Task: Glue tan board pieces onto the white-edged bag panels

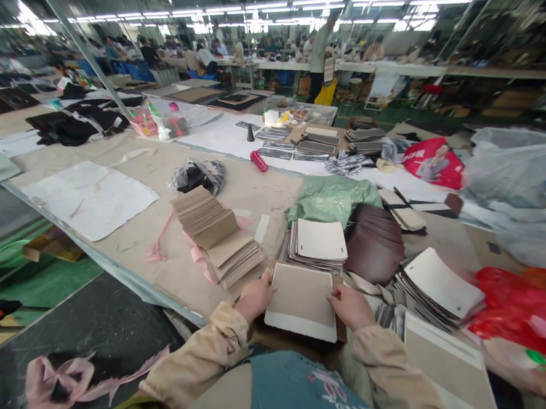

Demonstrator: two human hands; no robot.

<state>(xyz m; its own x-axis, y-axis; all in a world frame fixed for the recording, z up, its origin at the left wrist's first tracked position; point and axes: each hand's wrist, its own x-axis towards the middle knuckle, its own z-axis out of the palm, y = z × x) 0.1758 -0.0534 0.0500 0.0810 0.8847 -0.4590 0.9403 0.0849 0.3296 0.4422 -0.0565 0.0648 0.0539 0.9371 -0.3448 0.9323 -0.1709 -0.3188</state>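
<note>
left hand and right hand pinch opposite edges of a beige card panel, fingers closed on it; best kept flat, corners squared.

1. Stack of tan cardboard pieces, fanned, left of centre on the table.
2. Pink ribbon strips beneath and beside that stack.
3. Green plastic bag, crumpled, behind the brown leather pieces.
4. Red cylinder lying flat, farther back.
5. Black cone upright, behind it.
6. Black fabric heap, far left.
</note>
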